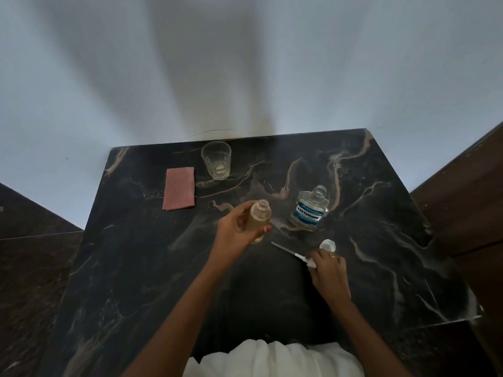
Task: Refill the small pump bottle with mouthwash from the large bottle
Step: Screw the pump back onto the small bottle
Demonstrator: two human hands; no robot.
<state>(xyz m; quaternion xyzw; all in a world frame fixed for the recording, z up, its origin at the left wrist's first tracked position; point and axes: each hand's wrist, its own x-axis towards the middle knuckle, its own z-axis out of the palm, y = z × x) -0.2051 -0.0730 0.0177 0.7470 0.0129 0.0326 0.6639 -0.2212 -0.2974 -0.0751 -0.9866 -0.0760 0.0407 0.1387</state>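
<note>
My left hand grips the small clear bottle, which stands on the table with its neck open and a pale yellowish liquid inside. To its right stands the large mouthwash bottle with a blue label, uncapped and nearly empty. Its white cap lies on the table in front of it. My right hand is closed on the white pump head, whose thin dip tube points left along the table top.
On the dark marble table, a clear drinking glass stands at the far edge, with a folded pink cloth to its left. A pale wall rises behind the table. Dark floor lies on both sides.
</note>
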